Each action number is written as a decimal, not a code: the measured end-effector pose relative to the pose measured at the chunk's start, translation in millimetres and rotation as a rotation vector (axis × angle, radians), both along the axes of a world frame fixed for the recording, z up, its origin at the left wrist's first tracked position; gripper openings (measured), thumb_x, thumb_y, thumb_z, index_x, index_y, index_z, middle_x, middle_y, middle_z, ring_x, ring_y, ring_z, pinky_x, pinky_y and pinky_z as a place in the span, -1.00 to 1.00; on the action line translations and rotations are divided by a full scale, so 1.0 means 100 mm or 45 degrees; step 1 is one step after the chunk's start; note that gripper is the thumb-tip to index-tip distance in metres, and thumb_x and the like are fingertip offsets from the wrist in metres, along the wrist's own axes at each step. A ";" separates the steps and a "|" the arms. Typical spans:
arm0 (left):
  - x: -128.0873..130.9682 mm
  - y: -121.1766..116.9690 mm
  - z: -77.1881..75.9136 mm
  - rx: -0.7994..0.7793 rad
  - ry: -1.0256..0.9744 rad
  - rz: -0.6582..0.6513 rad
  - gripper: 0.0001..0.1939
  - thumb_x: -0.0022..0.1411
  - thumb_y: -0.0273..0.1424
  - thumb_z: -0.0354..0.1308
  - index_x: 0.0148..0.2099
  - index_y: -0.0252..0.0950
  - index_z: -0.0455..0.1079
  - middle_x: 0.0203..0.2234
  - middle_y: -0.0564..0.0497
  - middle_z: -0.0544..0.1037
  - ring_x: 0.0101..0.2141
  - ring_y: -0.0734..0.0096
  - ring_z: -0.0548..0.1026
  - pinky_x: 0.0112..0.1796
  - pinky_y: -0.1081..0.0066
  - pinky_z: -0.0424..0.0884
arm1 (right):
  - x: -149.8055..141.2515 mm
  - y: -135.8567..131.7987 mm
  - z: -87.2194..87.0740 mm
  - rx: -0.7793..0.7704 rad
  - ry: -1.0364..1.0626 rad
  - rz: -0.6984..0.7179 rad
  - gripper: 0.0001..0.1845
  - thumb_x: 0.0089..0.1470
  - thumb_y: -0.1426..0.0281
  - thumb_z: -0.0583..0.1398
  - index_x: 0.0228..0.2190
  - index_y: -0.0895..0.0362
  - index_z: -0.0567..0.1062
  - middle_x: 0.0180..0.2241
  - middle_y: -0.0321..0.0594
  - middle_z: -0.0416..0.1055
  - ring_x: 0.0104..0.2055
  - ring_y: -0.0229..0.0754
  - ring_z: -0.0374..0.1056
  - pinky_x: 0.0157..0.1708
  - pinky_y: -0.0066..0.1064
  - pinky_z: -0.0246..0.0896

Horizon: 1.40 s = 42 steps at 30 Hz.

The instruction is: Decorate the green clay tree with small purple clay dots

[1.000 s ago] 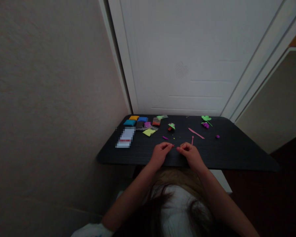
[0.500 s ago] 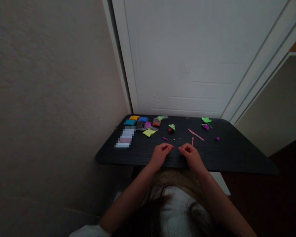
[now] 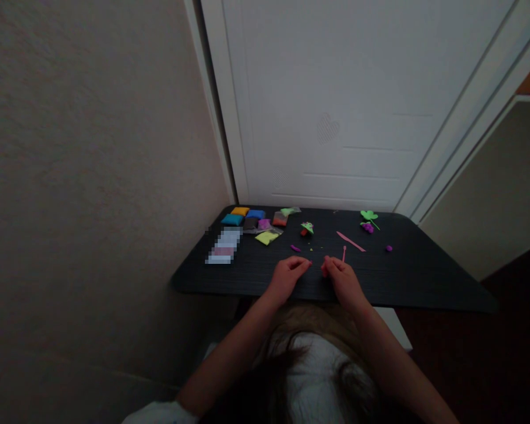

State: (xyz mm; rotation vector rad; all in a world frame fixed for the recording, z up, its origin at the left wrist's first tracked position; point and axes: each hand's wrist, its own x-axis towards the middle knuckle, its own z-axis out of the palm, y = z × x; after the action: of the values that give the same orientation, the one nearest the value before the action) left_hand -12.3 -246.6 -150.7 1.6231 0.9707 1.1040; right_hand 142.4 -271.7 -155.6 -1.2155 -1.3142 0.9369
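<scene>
My left hand rests on the near part of the black table, its fingertips pinched together on a tiny bit I cannot make out. A few centimetres to its right, my right hand is curled with a small pinkish-red piece at its fingertips. A short pink stick tool lies just beyond the right hand. Farther back lie a small purple roll and a small green-and-red clay figure.
Several coloured clay packets sit at the back left beside a blurred card. A long pink tool, a green-and-purple clay shape and a purple ball lie at the right. A white door stands behind; a wall is at the left.
The right hand has curled in slightly and shifted a little toward the left hand. The left hand has hardly moved.
</scene>
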 end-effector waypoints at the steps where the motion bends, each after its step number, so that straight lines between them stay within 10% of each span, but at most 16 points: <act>1: 0.00 0.00 0.00 0.010 0.006 -0.017 -0.72 0.05 -0.24 0.06 -0.29 -0.34 0.43 -0.38 -0.04 0.49 -0.31 0.36 0.41 -0.26 0.39 0.28 | 0.00 0.00 -0.01 -0.001 -0.012 0.001 -0.61 0.02 0.13 0.00 -0.63 0.14 0.29 -0.64 -0.37 0.13 -0.54 -0.32 0.04 -0.49 -0.45 -0.08; 42: -0.02 0.00 0.02 0.004 -0.023 -0.007 -0.77 0.01 -0.28 0.09 -0.36 -0.35 0.40 -0.45 0.00 0.47 -0.41 0.43 0.38 -0.33 0.45 0.27 | -0.07 -0.02 0.04 0.012 -0.248 0.170 -0.66 0.01 0.15 0.02 -0.54 0.12 0.39 -0.54 -0.33 0.29 -0.44 -0.27 0.18 -0.42 -0.44 0.02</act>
State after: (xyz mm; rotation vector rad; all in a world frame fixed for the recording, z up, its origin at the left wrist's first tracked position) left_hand -14.7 -246.9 -148.4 1.6146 0.9527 1.1156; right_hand 135.9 -273.5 -151.6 -1.2479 -1.5684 0.9231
